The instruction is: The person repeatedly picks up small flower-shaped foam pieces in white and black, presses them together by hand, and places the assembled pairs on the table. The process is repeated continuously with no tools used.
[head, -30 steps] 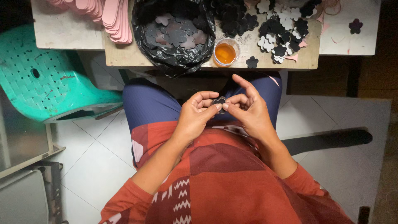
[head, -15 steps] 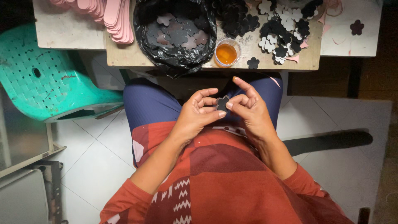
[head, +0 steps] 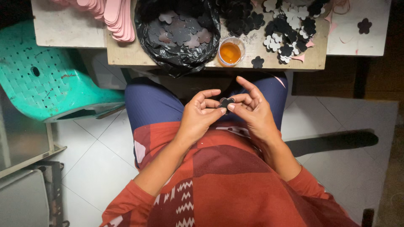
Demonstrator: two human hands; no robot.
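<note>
A wooden counter [head: 139, 56] carries a black bag [head: 179, 33] of flower cutouts at its near edge, an orange-filled cup [head: 230, 52] beside it. Over the lap, left hand [head: 198, 117] and right hand [head: 252, 113] together pinch one small black flower piece [head: 226, 102] between fingertips.

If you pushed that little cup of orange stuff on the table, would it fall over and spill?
Probably it would slide more than tip: the cup looks short and wide. It has no lid that I can see, so a hard shove might slosh the orange liquid out. It stands near the table's front edge, so it could drop off.
</note>
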